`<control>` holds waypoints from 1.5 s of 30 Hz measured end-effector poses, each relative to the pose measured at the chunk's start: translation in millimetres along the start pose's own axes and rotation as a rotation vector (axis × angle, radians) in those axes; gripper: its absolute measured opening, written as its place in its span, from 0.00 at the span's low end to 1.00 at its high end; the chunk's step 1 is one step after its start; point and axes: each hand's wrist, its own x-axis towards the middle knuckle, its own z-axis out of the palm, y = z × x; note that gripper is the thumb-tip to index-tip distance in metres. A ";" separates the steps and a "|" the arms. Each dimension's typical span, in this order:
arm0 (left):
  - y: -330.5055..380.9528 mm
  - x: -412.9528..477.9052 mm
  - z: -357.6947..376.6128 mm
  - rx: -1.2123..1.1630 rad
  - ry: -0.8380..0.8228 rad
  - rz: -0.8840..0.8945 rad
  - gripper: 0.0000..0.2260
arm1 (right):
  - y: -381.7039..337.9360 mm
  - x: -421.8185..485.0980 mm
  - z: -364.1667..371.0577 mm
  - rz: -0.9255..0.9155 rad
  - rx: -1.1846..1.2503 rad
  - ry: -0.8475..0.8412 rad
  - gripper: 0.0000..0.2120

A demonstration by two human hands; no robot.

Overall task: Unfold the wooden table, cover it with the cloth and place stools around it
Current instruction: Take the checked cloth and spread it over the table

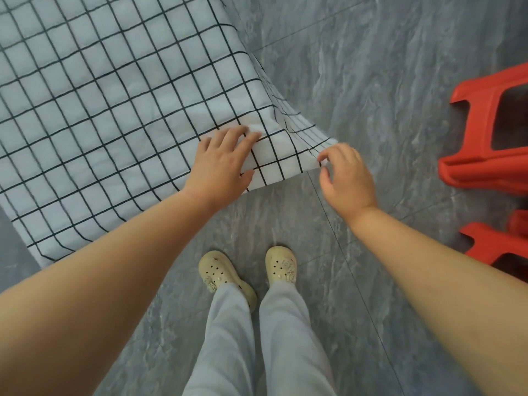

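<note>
A white cloth (114,95) with a black grid pattern lies spread over the table, which is wholly hidden beneath it. Its near right corner hangs past the table's edge. My left hand (221,162) rests flat on that corner with its fingers spread. My right hand (347,177) pinches the cloth's corner tip between thumb and forefinger. At the right edge of the view are two red plastic stools (485,132), one behind the other (497,241), both partly cut off by the frame.
The floor (371,81) is grey marbled tile. My feet in beige clogs (223,274) stand just in front of the table's corner, in light grey trousers.
</note>
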 end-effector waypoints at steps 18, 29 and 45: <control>-184.5 -226.6 -6.0 -0.263 0.084 -0.701 0.29 | -294.7 20.6 111.2 -0.502 -0.058 -0.412 0.15; -227.9 -307.1 42.1 -0.615 0.092 -0.869 0.22 | -392.1 -15.1 189.4 -0.688 -0.196 -0.528 0.17; -219.8 -315.7 55.0 -0.633 0.229 -0.879 0.06 | -387.0 -30.9 191.8 -0.766 -0.277 -0.486 0.21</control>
